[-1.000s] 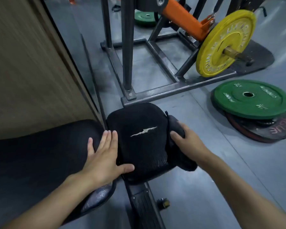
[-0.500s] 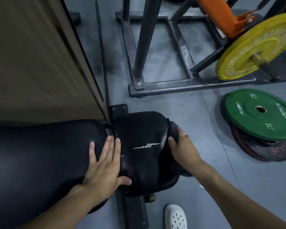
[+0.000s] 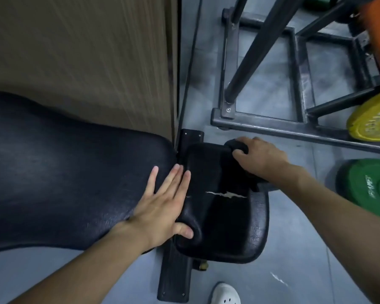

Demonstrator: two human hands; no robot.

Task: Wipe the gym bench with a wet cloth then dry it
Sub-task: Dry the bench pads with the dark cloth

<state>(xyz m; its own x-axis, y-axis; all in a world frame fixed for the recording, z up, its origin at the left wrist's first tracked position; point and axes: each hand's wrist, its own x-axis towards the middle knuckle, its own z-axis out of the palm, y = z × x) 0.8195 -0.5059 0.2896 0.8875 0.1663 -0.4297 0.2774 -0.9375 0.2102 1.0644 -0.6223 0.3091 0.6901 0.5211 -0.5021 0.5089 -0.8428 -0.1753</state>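
- The right hand point(image 3: 261, 159) is gripping a dark cloth point(image 3: 239, 146), fingers curled over a bunch of it, and is pressing it onto the far right corner of the bench's seat pad point(image 3: 217, 218).
- The left hand point(image 3: 165, 205) is lying flat with fingers straight, holding nothing. It is bracing across the gap between the back pad point(image 3: 64, 172) and the seat pad.
- This looks like a wiping pass on the seat. Whether the cloth is the wet one or the dry one, I cannot tell.
- The next stroke is probably calling for a pull across the seat toward the near edge, easing over the tear point(image 3: 226, 194) so the cloth is not snagging.
- For room, the wooden panel point(image 3: 86, 62) is crowding the back pad's far side.
- The rack frame point(image 3: 272, 126) is sitting near the seat's far edge.
- The floor point(image 3: 305, 249) is lying open on the right, short of the green plate point(image 3: 371, 185).
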